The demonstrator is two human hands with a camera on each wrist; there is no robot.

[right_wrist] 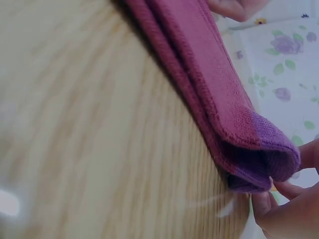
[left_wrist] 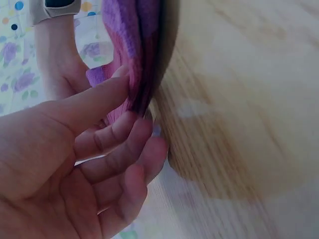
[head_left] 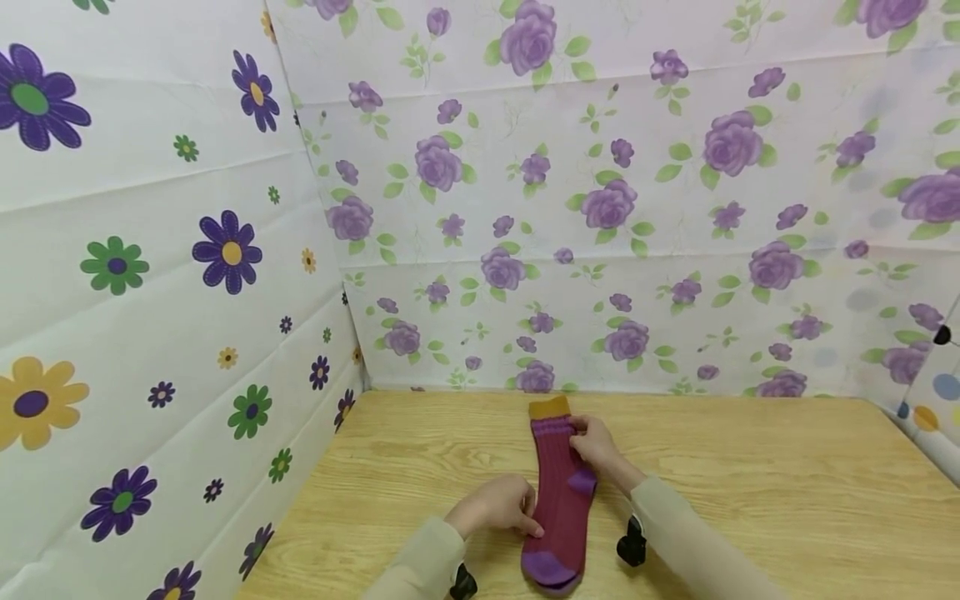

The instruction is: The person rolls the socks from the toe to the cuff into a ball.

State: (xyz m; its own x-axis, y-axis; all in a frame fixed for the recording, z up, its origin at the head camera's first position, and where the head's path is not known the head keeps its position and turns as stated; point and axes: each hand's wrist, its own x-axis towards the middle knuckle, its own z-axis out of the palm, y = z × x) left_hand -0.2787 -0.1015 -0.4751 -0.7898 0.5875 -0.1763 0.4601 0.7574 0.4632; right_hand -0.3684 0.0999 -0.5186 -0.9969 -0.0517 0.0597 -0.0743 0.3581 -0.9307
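A pair of maroon socks [head_left: 558, 500], one laid over the other, lies lengthwise on the table with purple toes toward me, purple heels on the right and a mustard cuff [head_left: 550, 407] at the far end. My left hand [head_left: 498, 504] pinches the left edge of the foot near the toes. Its thumb is on top and its index finger underneath in the left wrist view, the other fingers [left_wrist: 132, 186] loosely curled. My right hand [head_left: 596, 442] pinches the right edge of the leg just below the cuff; the heel [right_wrist: 271, 149] partly hides its fingertips in the right wrist view.
The wooden table [head_left: 750, 492] extends to both sides of the socks. A white cloth with purple roses [head_left: 607, 204] hangs behind it, and a flower-patterned cloth [head_left: 172, 333] stands along the left edge. Dotted cloth [head_left: 933, 392] shows at the far right.
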